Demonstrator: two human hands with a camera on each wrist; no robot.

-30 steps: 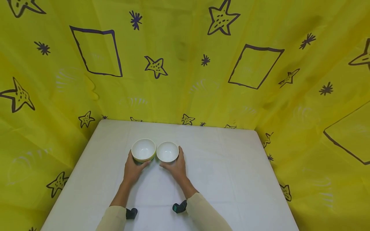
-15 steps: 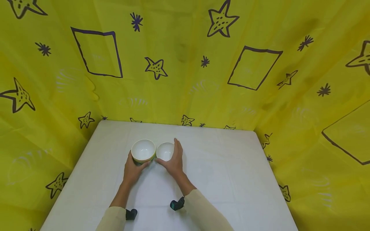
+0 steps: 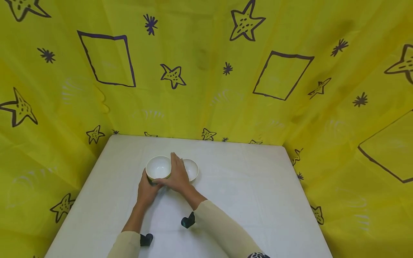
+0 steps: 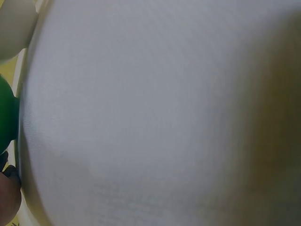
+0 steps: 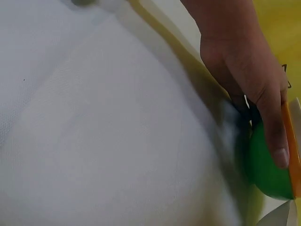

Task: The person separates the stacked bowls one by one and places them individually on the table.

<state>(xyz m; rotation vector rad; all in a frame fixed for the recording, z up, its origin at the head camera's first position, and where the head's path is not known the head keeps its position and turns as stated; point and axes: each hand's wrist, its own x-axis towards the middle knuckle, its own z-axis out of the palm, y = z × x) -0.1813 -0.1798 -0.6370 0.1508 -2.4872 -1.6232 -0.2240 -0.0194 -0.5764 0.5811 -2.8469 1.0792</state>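
Note:
A stack of bowls stands left of centre on the white table in the head view, a white bowl [image 3: 157, 166] uppermost. In the right wrist view a green bowl [image 5: 265, 165] forms its lower part, an orange bowl [image 5: 291, 146] showing at the rim. My left hand [image 3: 147, 189] grips the stack from its left and front. Across from it, my right hand [image 3: 178, 176] holds the stack's right side, thumb along the front. Beside the stack, partly behind the right hand, sits a separate white bowl [image 3: 193, 169]. The left wrist view catches only edges of the bowls.
The white table [image 3: 245, 193] stretches to the right and in front of the bowls. Yellow curtains [image 3: 200, 89] with drawn stars and frames enclose the back and both sides. Black wrist devices [image 3: 146, 239] stick out by the sleeves.
My right hand has let go of the separate white bowl and moved left onto the bowl stack. The left hand keeps its grip, and the separate bowl stays beside the stack.

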